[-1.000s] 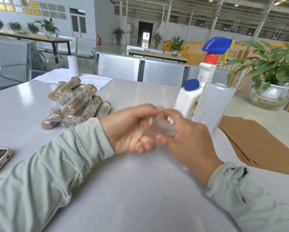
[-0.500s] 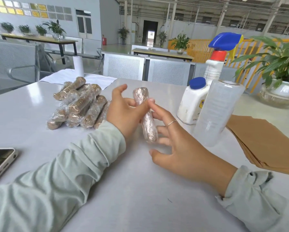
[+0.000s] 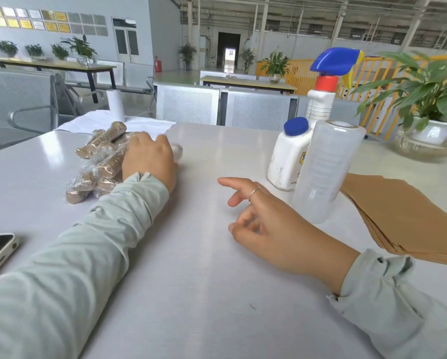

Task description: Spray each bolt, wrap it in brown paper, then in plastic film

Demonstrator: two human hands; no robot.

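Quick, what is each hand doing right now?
Left hand: holding a wrapped bolt beside the pile of wrapped bolts.
Right hand: open, holding nothing.

Left hand on wrapped bolts

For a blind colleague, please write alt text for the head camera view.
The left hand sets a film-wrapped bolt beside a pile of wrapped bolts on a grey table; the right hand hovers empty. At right stand a film roll, spray bottle and brown paper.
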